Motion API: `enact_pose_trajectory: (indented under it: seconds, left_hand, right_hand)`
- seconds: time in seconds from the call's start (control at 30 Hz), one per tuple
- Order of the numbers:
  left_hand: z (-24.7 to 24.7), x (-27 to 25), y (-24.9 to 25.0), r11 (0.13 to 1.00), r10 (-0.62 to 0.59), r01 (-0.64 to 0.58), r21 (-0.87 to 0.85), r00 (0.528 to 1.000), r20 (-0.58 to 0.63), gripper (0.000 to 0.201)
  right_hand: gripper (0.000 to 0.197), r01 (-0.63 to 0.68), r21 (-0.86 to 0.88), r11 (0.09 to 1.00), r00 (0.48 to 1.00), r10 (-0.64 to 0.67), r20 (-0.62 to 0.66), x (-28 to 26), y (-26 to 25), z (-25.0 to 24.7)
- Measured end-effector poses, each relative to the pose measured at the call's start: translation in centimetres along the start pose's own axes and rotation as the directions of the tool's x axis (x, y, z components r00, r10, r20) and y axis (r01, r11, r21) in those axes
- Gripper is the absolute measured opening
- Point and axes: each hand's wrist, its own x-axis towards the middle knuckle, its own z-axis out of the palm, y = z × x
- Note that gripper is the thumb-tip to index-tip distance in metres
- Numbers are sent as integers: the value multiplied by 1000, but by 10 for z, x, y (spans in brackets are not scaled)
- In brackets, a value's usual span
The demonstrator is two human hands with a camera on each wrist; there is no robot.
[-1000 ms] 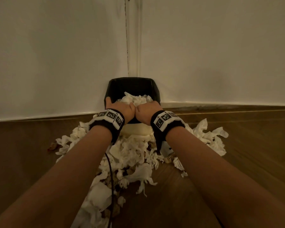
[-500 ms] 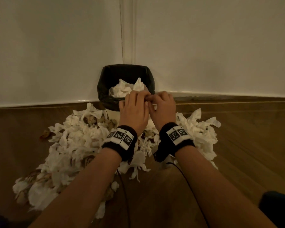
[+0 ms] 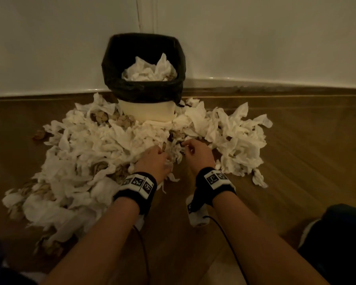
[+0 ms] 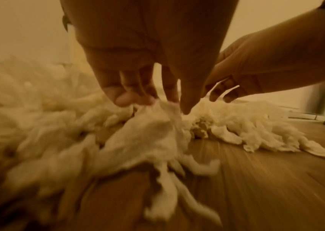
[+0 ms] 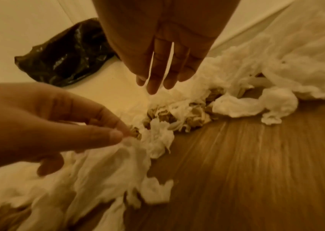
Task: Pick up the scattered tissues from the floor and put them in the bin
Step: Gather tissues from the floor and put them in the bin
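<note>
A white bin with a black liner point(image 3: 111, 58) stands in the wall corner, and white tissues point(image 3: 150, 70) are heaped inside it. A wide pile of crumpled tissues point(image 3: 86, 153) covers the floor in front of it. My left hand point(image 3: 162, 156) is down at the pile's near edge. In the left wrist view its fingertips point(image 4: 130, 100) pinch a white tissue point(image 4: 157, 125). My right hand point(image 3: 186, 147) hovers just to its right, over the tissues. Its fingers point(image 5: 153, 84) point down, nearly straight, and hold nothing.
Brown crumpled scraps point(image 3: 121, 120) lie mixed in the pile. Bare wooden floor point(image 3: 306, 161) stretches to the right and toward me. A dark shape point(image 3: 337, 243) sits at the lower right. White walls point(image 3: 255, 38) close off the back. Cables point(image 3: 224, 233) trail from my wrists.
Both hands have come away from the bin's top and down to the floor pile. The tissues they pressed stay in the bin. My left hand has pinched a tissue.
</note>
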Motion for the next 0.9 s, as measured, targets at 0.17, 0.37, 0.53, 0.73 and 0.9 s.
enact_pose_trajectory:
  seconds: [0.17, 0.37, 0.53, 0.73, 0.9]
  left_hand:
    - [30, -23, 5, 991, -115, 117, 68, 993, -34, 56]
    - [37, -30, -3, 991, -129, 131, -39, 990, 51, 36]
    - [18, -19, -7, 950, -77, 69, -304, 997, -15, 33]
    - [-19, -12, -13, 490, -244, 59, -870, 967, -72, 35]
    - [-38, -5, -18, 238, -371, 89, -967, 929, -6, 51]
  right_hand:
    - [24, -52, -14, 999, 998, 53, 39, 0, 3, 15]
    - [23, -83, -6, 996, 997, 83, 5, 2, 3, 21]
    - [25, -120, 47, 992, 993, 119, 18, 2, 8, 23]
    - [27, -194, 103, 976, 981, 194, 14, 0, 19, 28]
    - [30, -209, 93, 973, 978, 206, 44, -1, 18, 31]
